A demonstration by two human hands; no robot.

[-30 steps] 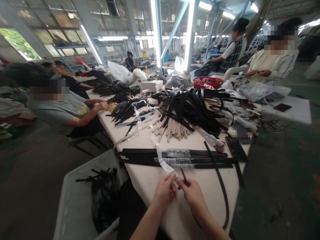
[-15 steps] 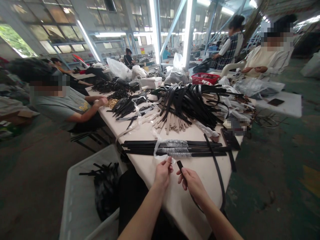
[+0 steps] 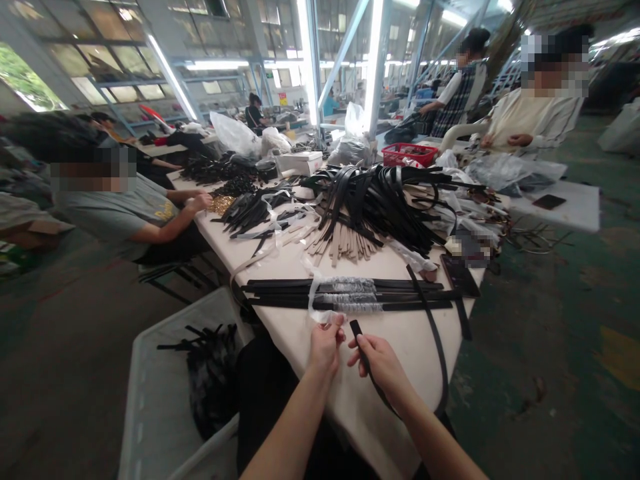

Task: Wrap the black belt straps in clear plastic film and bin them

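Observation:
My left hand (image 3: 326,343) pinches the end of a thin white strip (image 3: 314,297), which curls back across the table. In my right hand (image 3: 379,360) is a black strap (image 3: 356,328), its squared end poking up past the thumb. The strap's length runs below my wrist, and a black strap also loops up along the right side of the table (image 3: 442,373). A small gap separates the two hands. Just beyond them lies a row of black straps (image 3: 280,300) whose middles are wrapped in clear plastic (image 3: 354,295).
Behind the row is a large heap of black straps (image 3: 370,200). A dark phone-like slab (image 3: 460,275) lies at the right edge. To my left stands a white bin (image 3: 145,373) holding black strips (image 3: 213,380). A co-worker (image 3: 150,210) sits at the left, near gold pieces (image 3: 223,204).
My right hand has shifted slightly left with the black strap, nearer my left hand. The left hand keeps its pinch on the white strip. The view has moved slightly.

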